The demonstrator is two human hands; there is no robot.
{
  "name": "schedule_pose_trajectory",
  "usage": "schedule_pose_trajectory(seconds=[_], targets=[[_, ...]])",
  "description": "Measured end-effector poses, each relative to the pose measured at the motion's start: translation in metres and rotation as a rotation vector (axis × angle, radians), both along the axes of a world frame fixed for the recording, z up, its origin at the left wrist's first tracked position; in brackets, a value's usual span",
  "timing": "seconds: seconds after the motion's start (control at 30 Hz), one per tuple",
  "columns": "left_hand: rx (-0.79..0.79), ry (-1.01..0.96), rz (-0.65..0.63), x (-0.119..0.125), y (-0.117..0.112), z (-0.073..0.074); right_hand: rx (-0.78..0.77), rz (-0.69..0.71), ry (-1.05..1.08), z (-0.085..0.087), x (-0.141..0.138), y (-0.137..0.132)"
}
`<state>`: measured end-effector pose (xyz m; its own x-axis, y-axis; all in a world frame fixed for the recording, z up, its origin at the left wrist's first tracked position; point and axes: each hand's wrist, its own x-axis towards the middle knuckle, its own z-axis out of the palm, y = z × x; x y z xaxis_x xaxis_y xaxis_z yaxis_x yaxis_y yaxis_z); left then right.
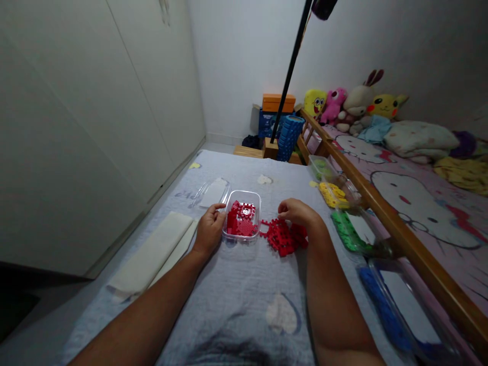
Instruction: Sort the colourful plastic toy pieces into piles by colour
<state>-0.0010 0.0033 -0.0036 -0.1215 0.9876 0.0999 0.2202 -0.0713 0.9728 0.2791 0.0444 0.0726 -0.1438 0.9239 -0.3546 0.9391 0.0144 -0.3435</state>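
My left hand (209, 229) grips the left wall of a clear plastic container (241, 237), its thumb and fingers at the rim. Inside lie several red interlocking plastic pieces (244, 226), some flat and notched at the edges, one with a square hole. Just right of the container is a loose pile of red interlocking plastic pieces (281, 239) on the cloth. Over the far edge of that pile is my right hand (297, 210), fingers curled in and closed. Whatever is between its fingertips, if anything, is too small to make out.
A clear lid (213, 193) with a white label lies behind my left hand, with folded cream cloth (160, 254) nearer. Along the wooden bed rail (381, 223) stand boxes of yellow (333, 195), green (348, 234) and blue pieces (385, 305). A black pole (292, 71) rises beyond the table.
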Motion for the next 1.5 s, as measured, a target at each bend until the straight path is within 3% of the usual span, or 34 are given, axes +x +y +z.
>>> schedule_pose_trajectory(seconds=[0.17,0.4,0.57,0.73,0.83,0.93,1.13,1.33,1.5], targets=[[-0.007,-0.001,-0.003,0.000,0.000,0.002,-0.110,0.006,-0.046,-0.016,-0.002,0.004],[-0.015,-0.017,0.003,0.001,-0.001,0.003,-0.095,0.049,-0.100,-0.022,-0.002,0.007],[-0.006,-0.007,-0.009,0.000,0.000,0.001,0.080,0.043,-0.072,-0.011,0.006,0.004],[-0.006,0.011,0.002,0.000,0.000,0.001,0.386,-0.061,0.071,0.003,0.010,-0.001],[-0.006,0.016,0.007,0.000,0.000,0.003,0.534,-0.081,0.261,0.008,-0.004,-0.003],[0.000,0.015,0.010,0.000,-0.001,0.004,0.564,-0.045,0.360,0.008,-0.034,-0.003],[-0.019,-0.012,0.002,0.002,-0.002,0.008,0.554,0.069,0.121,-0.012,-0.084,-0.002],[-0.022,-0.027,0.000,0.002,-0.002,0.007,0.606,0.063,0.017,-0.029,-0.092,-0.002],[-0.013,-0.006,-0.001,0.001,-0.002,0.005,0.651,-0.055,0.070,-0.020,-0.079,-0.001]])
